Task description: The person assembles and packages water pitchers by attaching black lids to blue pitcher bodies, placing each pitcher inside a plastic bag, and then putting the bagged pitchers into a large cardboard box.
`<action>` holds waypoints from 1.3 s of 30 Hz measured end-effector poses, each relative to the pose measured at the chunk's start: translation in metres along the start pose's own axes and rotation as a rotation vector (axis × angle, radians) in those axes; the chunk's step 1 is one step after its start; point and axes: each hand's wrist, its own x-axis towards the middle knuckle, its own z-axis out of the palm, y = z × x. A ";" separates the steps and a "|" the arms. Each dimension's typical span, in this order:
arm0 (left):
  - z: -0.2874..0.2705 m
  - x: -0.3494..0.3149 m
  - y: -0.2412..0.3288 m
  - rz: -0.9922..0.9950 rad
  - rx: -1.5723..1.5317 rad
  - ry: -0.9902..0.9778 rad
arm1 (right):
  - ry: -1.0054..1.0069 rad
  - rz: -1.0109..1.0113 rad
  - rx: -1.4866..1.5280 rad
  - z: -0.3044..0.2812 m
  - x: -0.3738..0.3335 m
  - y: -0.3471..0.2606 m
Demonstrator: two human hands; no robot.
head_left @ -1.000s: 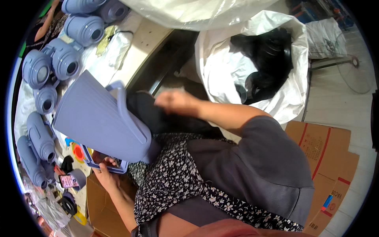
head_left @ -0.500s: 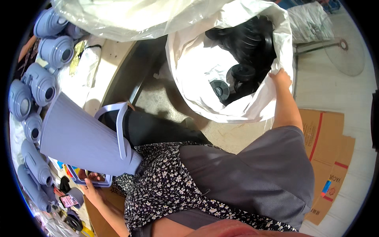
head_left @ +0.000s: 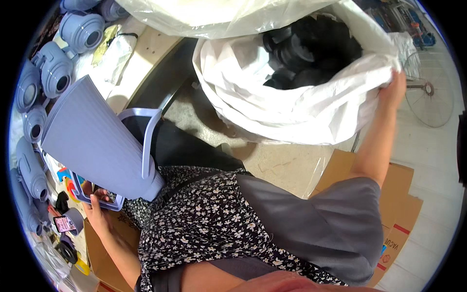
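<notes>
My left hand (head_left: pixel 98 214) is closed round a handle of a large lavender ribbed tumbler (head_left: pixel 99 141), its fingers passing through the loop. The tumbler lies tilted against my lap, wide end up and to the left; a second handle loop (head_left: pixel 149 146) sticks out on its other side. At the upper right, my right hand (head_left: pixel 393 93) grips the rim of a big white woven sack (head_left: pixel 301 114). Inside the sack lie several black round plastic parts (head_left: pixel 316 53), blurred and partly hidden by the folded rim.
Several lavender tumblers (head_left: pixel 58 73) lie along the table (head_left: pixel 146 51) at left. A phone (head_left: pixel 64 224) rests near a lavender cup there. Clear plastic sheeting (head_left: pixel 214 19) hangs at the top. Flattened cardboard (head_left: pixel 401 209) lies right; a fan (head_left: pixel 428 90) stands behind.
My right hand has moved right and slightly up, pulling the sack's rim outward and stretching its near side across the opening. My left hand keeps its hold on the tumbler.
</notes>
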 end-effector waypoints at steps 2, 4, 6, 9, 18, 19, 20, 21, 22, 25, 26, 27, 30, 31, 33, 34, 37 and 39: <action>-0.005 0.006 -0.009 0.034 -0.003 -0.015 | 0.053 -0.050 -0.236 -0.054 0.006 0.054; -0.005 0.006 -0.011 0.066 0.013 -0.034 | 0.097 0.056 -0.461 -0.061 -0.024 0.082; -0.002 0.005 -0.009 0.061 0.028 -0.029 | 0.138 0.091 -0.431 -0.081 -0.028 0.127; -0.009 0.002 -0.012 0.052 0.059 -0.042 | -0.204 0.172 -1.261 -0.075 -0.031 0.137; 0.006 -0.004 -0.015 0.140 0.017 0.006 | -0.673 0.124 -1.372 0.030 -0.081 0.195; 0.006 -0.004 -0.016 0.147 -0.006 0.015 | -0.743 0.252 -1.370 0.036 -0.089 0.215; 0.005 -0.006 -0.019 0.136 -0.033 0.031 | -0.686 0.329 -1.338 0.033 -0.093 0.250; 0.002 -0.011 -0.021 0.128 -0.056 0.065 | -0.628 0.316 -1.266 0.044 -0.105 0.266; -0.001 -0.013 -0.023 0.124 -0.082 0.086 | -0.586 0.321 -1.195 0.050 -0.112 0.280; -0.004 -0.024 -0.021 0.123 -0.083 0.089 | -0.302 0.258 -0.944 0.085 -0.125 0.304; -0.003 -0.024 -0.021 0.126 -0.081 0.096 | -0.264 0.222 -0.898 0.096 -0.125 0.314; -0.005 -0.023 -0.022 0.108 -0.109 0.071 | -0.227 0.187 -0.850 0.105 -0.124 0.322; -0.006 -0.025 -0.025 0.107 -0.093 0.125 | -0.078 0.461 -0.722 0.146 -0.141 0.287; 0.001 -0.019 -0.020 0.109 -0.086 0.080 | -0.027 0.536 -0.651 0.149 -0.137 0.292; 0.005 -0.015 -0.014 0.095 -0.063 0.038 | -0.042 0.546 -0.526 0.154 -0.138 0.286; 0.004 -0.017 -0.014 0.075 -0.058 0.029 | -0.065 0.516 -0.443 0.158 -0.137 0.274; -0.001 -0.021 -0.019 0.123 -0.033 0.005 | -0.087 0.500 -0.148 0.150 -0.130 0.232; 0.002 -0.020 -0.010 0.093 0.013 -0.045 | -0.192 0.440 -0.233 0.137 -0.132 0.181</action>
